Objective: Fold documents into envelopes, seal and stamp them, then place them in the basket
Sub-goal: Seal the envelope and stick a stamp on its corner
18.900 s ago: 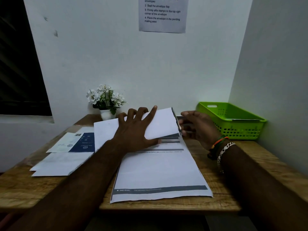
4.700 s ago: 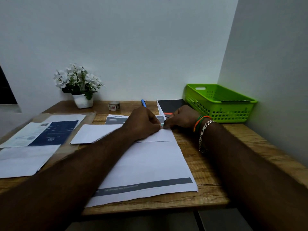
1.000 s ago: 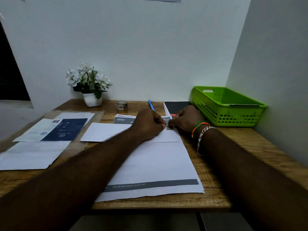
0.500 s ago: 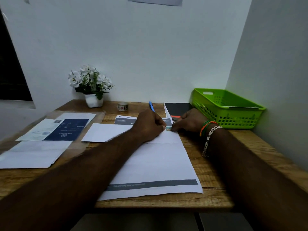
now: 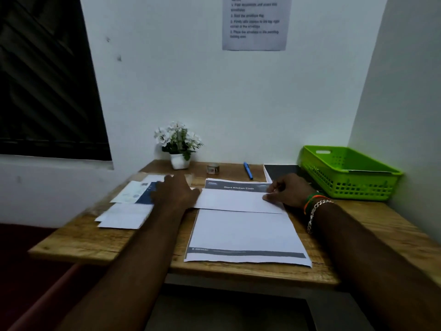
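A person's two forearms reach across a wooden desk [image 5: 78, 244]. The right hand [image 5: 287, 191], at centre right of the frame, rests fingertips on the right end of a white envelope [image 5: 235, 200], pinning it flat; its grip is loose, closed round nothing. The envelope lies over the top of a printed document [image 5: 245, 235] in the centre. The left hand [image 5: 176, 189], left of centre, is motion-blurred, fingers spread, over a pile of papers [image 5: 126, 211]; whether it touches them cannot be told. A green basket [image 5: 348, 173] sits at the right. The wall notice [image 5: 254, 22] at the top is cut off and hard to read.
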`<action>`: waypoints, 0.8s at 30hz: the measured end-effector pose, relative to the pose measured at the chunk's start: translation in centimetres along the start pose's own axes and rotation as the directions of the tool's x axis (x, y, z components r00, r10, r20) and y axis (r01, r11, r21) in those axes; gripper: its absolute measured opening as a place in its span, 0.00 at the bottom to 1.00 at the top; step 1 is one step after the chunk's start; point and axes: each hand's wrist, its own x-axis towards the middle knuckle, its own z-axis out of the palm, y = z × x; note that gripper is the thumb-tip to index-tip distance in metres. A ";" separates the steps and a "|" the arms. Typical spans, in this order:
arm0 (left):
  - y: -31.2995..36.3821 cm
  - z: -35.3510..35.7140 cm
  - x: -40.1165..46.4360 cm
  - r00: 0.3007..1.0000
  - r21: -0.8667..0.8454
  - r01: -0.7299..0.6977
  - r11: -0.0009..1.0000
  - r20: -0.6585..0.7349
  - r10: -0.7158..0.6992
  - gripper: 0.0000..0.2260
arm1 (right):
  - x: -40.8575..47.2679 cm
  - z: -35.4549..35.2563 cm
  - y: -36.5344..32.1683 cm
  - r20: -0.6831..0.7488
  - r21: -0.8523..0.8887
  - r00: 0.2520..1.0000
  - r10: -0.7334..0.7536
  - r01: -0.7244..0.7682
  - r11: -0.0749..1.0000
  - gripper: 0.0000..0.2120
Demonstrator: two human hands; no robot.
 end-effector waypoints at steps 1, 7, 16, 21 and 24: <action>-0.5 0.0 -0.2 0.999 0.046 0.009 0.999 0.032 -0.010 0.30 | -0.2 0.0 -0.1 0.000 -0.011 1.000 0.005 -0.005 1.000 0.12; -0.4 -0.4 -1.7 1.000 -0.210 0.012 0.978 -0.009 -0.014 0.27 | -1.6 0.8 -0.9 -0.045 0.006 0.999 0.026 -0.026 1.000 0.11; 0.0 -2.5 -2.2 0.965 -0.907 0.075 0.414 -0.040 -0.261 0.17 | -2.1 0.4 -0.8 -0.051 0.116 0.997 0.051 -0.045 0.992 0.08; 0.1 -3.8 -2.6 0.936 -0.962 0.165 0.215 0.084 -0.343 0.14 | -3.0 -0.5 -1.0 -0.008 0.371 0.999 0.043 -0.036 0.928 0.10; 0.0 -4.6 -2.5 0.937 -0.971 0.212 0.108 0.171 -0.304 0.15 | -4.9 -1.0 -2.3 -0.152 0.585 0.975 0.165 -0.046 0.810 0.08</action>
